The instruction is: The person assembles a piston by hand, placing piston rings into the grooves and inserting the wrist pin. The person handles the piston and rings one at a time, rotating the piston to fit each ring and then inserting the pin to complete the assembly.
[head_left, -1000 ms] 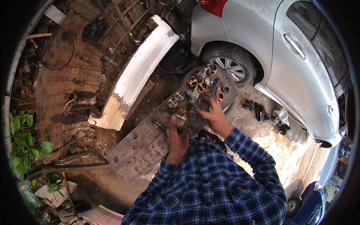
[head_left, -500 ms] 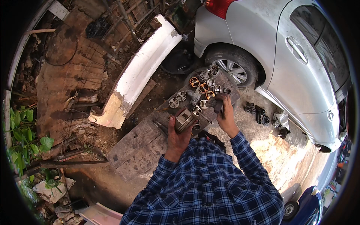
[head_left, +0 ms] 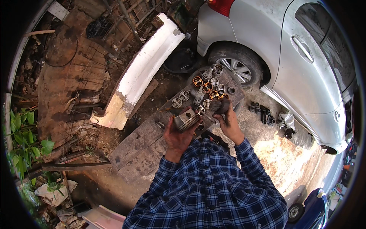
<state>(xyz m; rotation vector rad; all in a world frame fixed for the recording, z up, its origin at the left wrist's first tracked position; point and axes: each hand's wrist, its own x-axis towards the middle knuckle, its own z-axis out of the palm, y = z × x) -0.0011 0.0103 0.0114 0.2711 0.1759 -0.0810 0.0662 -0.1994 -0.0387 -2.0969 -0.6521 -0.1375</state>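
Observation:
My left hand (head_left: 177,140) is closed around a large metal piston (head_left: 186,120), tilted, its ring grooves and pin hole showing. To the right, my right hand (head_left: 231,126) grips a dark brush (head_left: 217,107) by its rounded back. Its bristles point left toward the piston, with a gap between them. Beneath both hands is a weathered wooden bench (head_left: 139,147). Beyond them on the bench stand several smaller pistons (head_left: 184,95), some with orange-brown staining. A thin metal rod (head_left: 207,117) lies between the hands. Past my left fingers a narrow pointed metal piece (head_left: 160,124) shows in part.
A silver car (head_left: 259,26) stands at the far right, its rear wheel (head_left: 234,68) close to the bench. Dark metal parts (head_left: 263,113) lie on the concrete to the right. A white, chipped body panel (head_left: 141,70) leans across debris at the far left.
My right hand has come slightly down and turned, so the brush's bristles now show toward the piston. My left hand has tilted the piston, and its fingers have shifted around it.

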